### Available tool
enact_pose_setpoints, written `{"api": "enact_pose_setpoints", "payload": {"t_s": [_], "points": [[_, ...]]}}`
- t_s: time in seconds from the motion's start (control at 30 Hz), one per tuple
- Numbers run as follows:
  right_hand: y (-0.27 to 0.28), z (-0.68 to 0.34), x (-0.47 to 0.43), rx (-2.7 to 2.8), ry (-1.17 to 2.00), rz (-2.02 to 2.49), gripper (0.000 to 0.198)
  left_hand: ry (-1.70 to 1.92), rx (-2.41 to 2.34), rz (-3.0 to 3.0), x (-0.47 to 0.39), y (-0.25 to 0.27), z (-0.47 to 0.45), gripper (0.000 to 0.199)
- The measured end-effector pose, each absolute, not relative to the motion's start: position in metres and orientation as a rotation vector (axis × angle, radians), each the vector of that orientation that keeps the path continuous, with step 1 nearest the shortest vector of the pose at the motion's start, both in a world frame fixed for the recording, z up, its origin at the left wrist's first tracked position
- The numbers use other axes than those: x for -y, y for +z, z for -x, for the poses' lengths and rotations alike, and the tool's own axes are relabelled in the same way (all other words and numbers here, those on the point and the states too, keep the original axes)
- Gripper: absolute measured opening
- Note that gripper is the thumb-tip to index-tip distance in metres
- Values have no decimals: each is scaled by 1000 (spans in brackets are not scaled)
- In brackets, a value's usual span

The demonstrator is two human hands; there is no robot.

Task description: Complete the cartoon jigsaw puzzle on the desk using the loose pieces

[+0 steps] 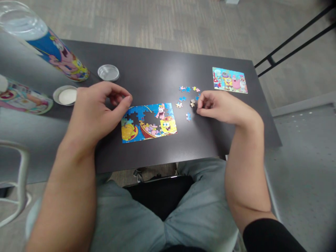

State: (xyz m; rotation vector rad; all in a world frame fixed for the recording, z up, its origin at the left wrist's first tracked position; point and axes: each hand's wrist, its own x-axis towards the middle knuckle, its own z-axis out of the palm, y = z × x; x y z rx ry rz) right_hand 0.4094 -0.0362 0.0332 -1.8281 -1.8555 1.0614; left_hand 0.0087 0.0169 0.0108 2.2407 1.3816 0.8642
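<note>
A partly assembled cartoon jigsaw puzzle (150, 135) lies flat on the dark table, with gaps in its upper left and middle. My left hand (98, 110) hovers over its upper left corner, thumb and forefinger closed together; anything between them is hidden. Right of the puzzle several loose pieces are scattered, among them a blue piece (188, 117) and a pale piece (179, 105). My right hand (216, 106) is bent inward over this group, fingers curled in a pinch. A greyish piece (192, 103) is right at its fingertips; whether they touch it I cannot tell.
A finished cartoon puzzle or picture card (230, 80) lies at the table's right end. On the left are a tall printed tube (63, 56), a second printed tube (26, 98), a metal lid (108, 72) and a round lid (65, 95). The table's front edge (162, 162) borders my lap.
</note>
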Motion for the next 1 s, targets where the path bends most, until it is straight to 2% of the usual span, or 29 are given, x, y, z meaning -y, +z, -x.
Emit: {"api": "enact_pose_setpoints", "payload": {"t_s": [0.13, 0.3, 0.57, 0.73, 0.9, 1.0], "points": [[37, -408, 36, 1874, 1120, 1760, 21, 879, -1371, -2222, -15, 11, -9, 25], [39, -401, 34, 1805, 900, 1836, 24, 879, -1356, -2202, -16, 8, -10, 21], [25, -393, 21, 1970, 744, 1906, 12, 903, -1310, -2169, -17, 6, -11, 15], [27, -394, 25, 1935, 892, 1859, 18, 900, -1313, -2136, -16, 6, -12, 13], [25, -387, 30, 1803, 1055, 1621, 24, 870, -1304, -2170, -16, 4, -12, 18], [31, -371, 31, 1859, 1037, 1567, 15, 866, -1317, -2196, -15, 3, -12, 19]]}}
